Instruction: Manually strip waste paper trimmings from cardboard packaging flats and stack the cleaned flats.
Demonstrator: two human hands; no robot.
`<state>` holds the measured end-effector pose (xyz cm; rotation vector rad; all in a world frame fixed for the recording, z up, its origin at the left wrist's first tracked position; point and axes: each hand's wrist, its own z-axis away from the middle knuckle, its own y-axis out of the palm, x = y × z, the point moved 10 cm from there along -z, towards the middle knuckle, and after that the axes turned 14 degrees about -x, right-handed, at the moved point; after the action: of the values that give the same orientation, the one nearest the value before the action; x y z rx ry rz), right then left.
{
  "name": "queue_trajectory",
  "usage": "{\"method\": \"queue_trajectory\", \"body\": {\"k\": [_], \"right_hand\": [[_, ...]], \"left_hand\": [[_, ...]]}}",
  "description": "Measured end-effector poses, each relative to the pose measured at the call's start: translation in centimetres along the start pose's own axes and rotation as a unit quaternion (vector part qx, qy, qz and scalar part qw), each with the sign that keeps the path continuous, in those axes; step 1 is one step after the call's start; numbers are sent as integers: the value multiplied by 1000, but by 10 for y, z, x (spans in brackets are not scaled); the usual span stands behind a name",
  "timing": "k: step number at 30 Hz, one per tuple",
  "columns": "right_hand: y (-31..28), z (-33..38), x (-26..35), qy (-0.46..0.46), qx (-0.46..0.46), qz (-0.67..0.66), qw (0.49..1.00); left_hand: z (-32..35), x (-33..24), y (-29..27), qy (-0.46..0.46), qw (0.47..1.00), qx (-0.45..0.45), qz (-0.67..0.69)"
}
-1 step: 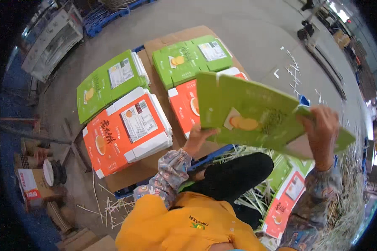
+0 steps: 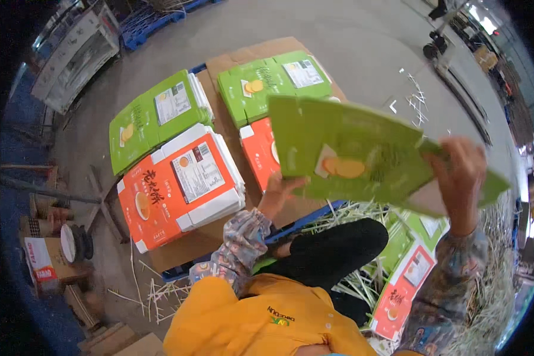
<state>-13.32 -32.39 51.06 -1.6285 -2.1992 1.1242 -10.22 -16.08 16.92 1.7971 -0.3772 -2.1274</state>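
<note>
Both my hands hold a flat green carton [image 2: 350,154] in the air above the stacks. My left hand [image 2: 279,190] grips its lower left edge and my right hand [image 2: 457,172] grips its right end. Below lie stacks of flattened cartons on a cardboard sheet [image 2: 249,56]: a green stack [image 2: 154,118] at the left, an orange and white stack [image 2: 178,184] in front of it, another green stack [image 2: 273,80] at the back. A further orange stack [image 2: 260,151] is partly hidden under the held carton.
More orange and green flat cartons [image 2: 403,285] lie on straw at my right. A blue pallet [image 2: 154,21] and a metal rack [image 2: 71,53] stand at the back left. Cardboard boxes [image 2: 44,261] and a tape roll [image 2: 71,243] sit at the left. A wheeled cart [image 2: 436,38] is far right.
</note>
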Motion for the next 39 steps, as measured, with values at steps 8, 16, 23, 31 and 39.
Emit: {"method": "queue_trajectory", "body": {"k": [8,16,23,31,39], "right_hand": [[-27,-84,-6,-30,-205,-2,978],[87,95,-51,219,17,-34,975],[130,261,-44,368,196,-67,907],[93,363,-48,421,276,-22,864],[102,398,-40,418,329,-16,847]], "left_hand": [[-103,-197,-48,246,952,-176,50],[-231,-152,-128,189,965,-181,25],[-316,44,-278,-8,965,-253,-72],[-325,49,-231,-43,982,-182,40],[-317,44,-268,109,844,-464,-248]]}}
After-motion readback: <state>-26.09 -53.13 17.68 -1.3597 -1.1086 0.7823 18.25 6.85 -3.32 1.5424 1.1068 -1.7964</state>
